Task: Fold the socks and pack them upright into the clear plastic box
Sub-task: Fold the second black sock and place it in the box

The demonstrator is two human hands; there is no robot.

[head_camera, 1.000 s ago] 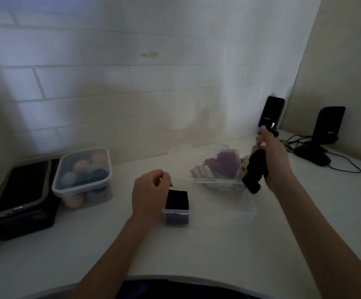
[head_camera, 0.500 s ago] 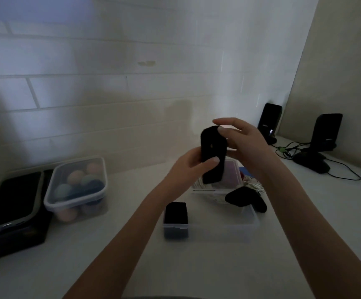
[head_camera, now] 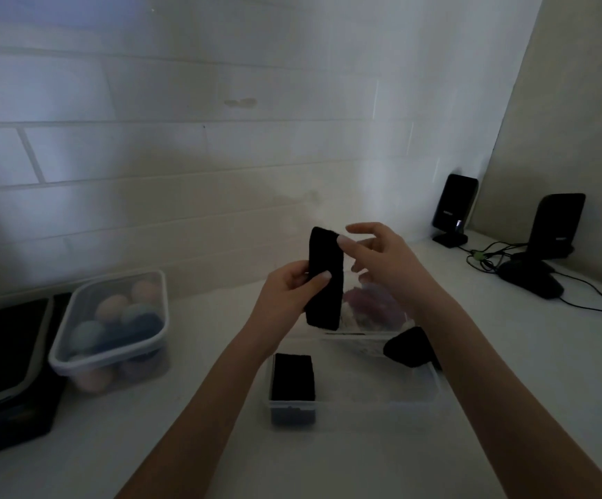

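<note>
A black sock (head_camera: 324, 282) hangs upright in the air above the counter, pinched at its middle by my left hand (head_camera: 288, 289). My right hand (head_camera: 378, 257) is at the sock's top edge, thumb touching it and the other fingers spread. Below stands the clear plastic box (head_camera: 382, 397), with one folded black sock (head_camera: 292, 376) standing upright at its left end. Another black sock (head_camera: 409, 347) lies over the box's far right rim. Behind the box sits a second clear container (head_camera: 364, 340) with purple and pale socks (head_camera: 371, 304) in it.
A lidded clear tub (head_camera: 112, 325) of coloured balls stands at the left, beside a black lidded box (head_camera: 8, 369). Two black upright devices (head_camera: 454, 207) (head_camera: 555, 225), a dark mouse-like object (head_camera: 530, 282) and cables (head_camera: 486, 257) occupy the right back corner by the wall.
One second ago my right hand alone lifted black socks from the far container. Both hands now hold one sock upright over the box, and another black sock lies on the box's right rim.
</note>
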